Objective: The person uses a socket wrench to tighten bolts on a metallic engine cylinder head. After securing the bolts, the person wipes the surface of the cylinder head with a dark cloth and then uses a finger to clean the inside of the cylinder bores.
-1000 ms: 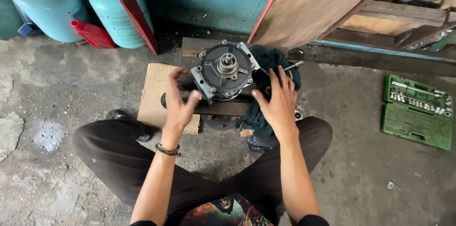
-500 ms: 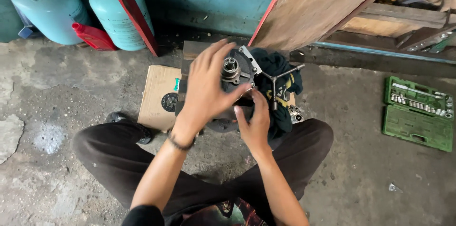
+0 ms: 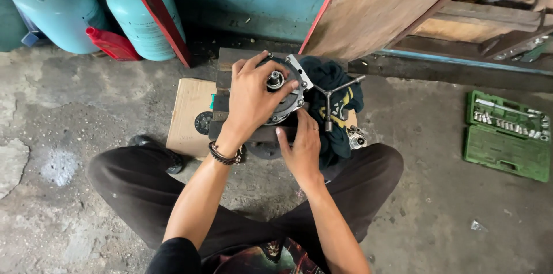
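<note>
Centrally: round grey metal compressor body (image 3: 286,96) with upright shaft, on dark wooden block (image 3: 230,130); left hand (image 3: 252,98) spread, gripping it from above; right hand (image 3: 300,146) open, pressing its near side

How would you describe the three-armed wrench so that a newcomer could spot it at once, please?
Start at the slanted wooden board; below its lower end a dark cloth lies on the floor. The wrench rests on it, right of the left hand. It alone has three thin metal arms meeting at one hub.
</note>
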